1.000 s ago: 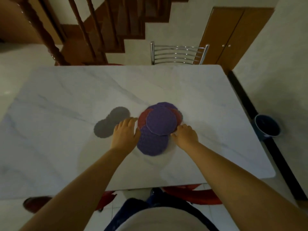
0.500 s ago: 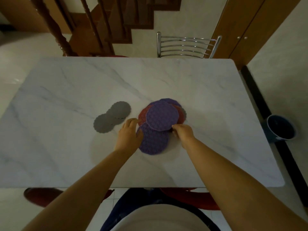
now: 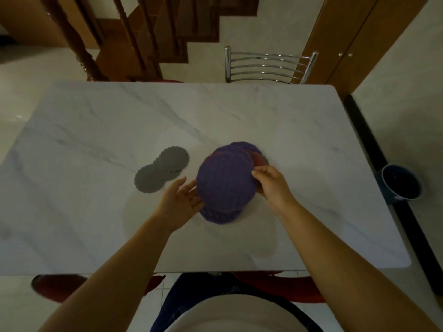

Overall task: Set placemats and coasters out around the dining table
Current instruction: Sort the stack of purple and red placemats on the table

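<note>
A round purple placemat (image 3: 225, 180) is lifted off the heap in the middle of the white marble table (image 3: 96, 130). My right hand (image 3: 273, 185) pinches its right edge. My left hand (image 3: 179, 200) is palm up with fingers spread at its left edge, partly under it. Beneath it lie another purple placemat (image 3: 220, 215), a red one (image 3: 256, 158) and a further purple one (image 3: 247, 146), overlapping. Two grey scalloped coasters (image 3: 161, 168) overlap each other on the table to the left of the heap.
A chrome-backed chair (image 3: 268, 65) stands at the far side of the table. A red chair seat (image 3: 60, 286) shows under the near edge. A dark blue bucket (image 3: 401, 183) sits on the floor to the right. A wooden staircase (image 3: 148, 37) rises behind.
The top purple placemat has been raised off the heap and drawn toward me by the right hand. My left hand has turned palm up and come off the table.
</note>
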